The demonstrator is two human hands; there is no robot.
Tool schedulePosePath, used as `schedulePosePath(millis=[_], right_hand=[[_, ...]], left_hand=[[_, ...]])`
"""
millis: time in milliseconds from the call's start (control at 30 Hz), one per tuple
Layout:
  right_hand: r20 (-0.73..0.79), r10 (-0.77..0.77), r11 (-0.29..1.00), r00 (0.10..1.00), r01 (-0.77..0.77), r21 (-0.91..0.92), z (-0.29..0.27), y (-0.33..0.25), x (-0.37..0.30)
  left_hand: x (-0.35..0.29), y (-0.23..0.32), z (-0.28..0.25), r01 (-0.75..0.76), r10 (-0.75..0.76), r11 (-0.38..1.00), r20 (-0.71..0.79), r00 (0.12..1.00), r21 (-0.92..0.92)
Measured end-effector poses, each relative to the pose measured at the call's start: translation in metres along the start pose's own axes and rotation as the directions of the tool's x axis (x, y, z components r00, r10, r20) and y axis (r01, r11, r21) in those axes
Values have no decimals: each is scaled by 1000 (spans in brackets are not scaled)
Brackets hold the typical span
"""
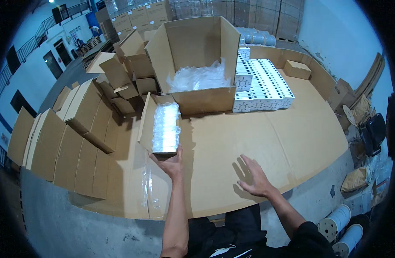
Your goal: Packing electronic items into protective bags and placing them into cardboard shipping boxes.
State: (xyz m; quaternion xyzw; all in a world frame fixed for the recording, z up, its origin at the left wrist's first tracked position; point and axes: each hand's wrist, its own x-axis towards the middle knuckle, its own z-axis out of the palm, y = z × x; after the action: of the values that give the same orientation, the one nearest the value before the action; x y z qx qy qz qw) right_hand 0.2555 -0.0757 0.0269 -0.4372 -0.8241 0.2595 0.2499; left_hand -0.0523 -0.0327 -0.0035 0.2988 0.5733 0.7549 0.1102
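Head view: I see the left hand (pixel 170 164) clasping the near end of a narrow box (pixel 146 122) just beyond it, seemingly steadying the bubble wrap (pixel 166 127) inside. The right hand (pixel 257 181) hovers spread, holding nothing.

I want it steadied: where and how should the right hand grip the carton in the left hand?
Probably hold the carton midway along its right side, coming from the right. The left hand cups the near end, a flap stands open on the left, and the big box stands close to the far end; the right side faces the empty right hand.
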Motion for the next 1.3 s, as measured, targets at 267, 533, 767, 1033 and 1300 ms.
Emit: schedulePosePath(millis=[267,533,767,1033,1300], right_hand=[[-42,20,999,999,-18,48,5,-30,-57],[-36,161,980,986,-155,126,1,-72,-138],[86,552,579,830,-455,676,2,-92,-209],[-297,87,961,951,-2,276,10,-78,-77],[-363,-73,935,929,191,298,22,-47,-21]], left_hand=[[-1,-19,-67,-130,132,991,305,943,-25],[-21,28,-109,36,-82,996,736,672,79],[-27,14,-136,438,-311,895,820,480,82],[-59,35,-107,121,-4,985,688,726,-122],[-69,48,-90,283,-265,957,600,755,67]])
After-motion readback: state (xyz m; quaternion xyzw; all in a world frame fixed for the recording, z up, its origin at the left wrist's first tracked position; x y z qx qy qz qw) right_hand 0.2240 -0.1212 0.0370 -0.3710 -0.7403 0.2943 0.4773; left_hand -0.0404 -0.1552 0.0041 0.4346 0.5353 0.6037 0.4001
